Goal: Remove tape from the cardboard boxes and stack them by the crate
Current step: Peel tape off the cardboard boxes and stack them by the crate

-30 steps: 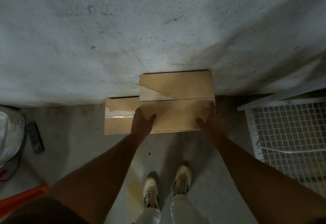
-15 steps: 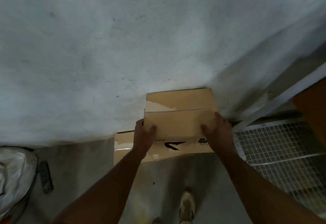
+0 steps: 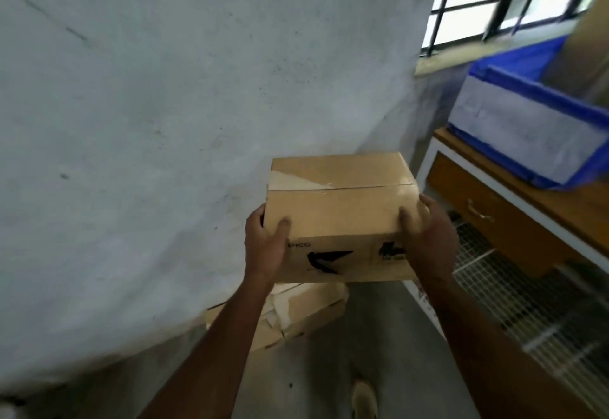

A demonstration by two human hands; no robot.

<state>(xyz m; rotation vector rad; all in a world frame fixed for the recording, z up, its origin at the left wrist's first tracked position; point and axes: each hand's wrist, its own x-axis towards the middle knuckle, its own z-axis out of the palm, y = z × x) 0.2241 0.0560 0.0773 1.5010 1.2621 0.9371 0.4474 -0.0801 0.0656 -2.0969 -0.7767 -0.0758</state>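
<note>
My left hand [image 3: 265, 247] grips cardboard box [image 3: 339, 217] | my right hand [image 3: 428, 240] grips opposite side | box held above flattened cardboard [image 3: 306, 313]

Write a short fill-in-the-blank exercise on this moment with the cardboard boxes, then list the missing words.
1. The held cardboard box is gripped by ____ hands, the left hand and the right hand.
2. The other cardboard box lies on the ____, against the wall.
3. The crate on the wooden cabinet is ____ in colour.

Missing words: both; floor; blue
</note>
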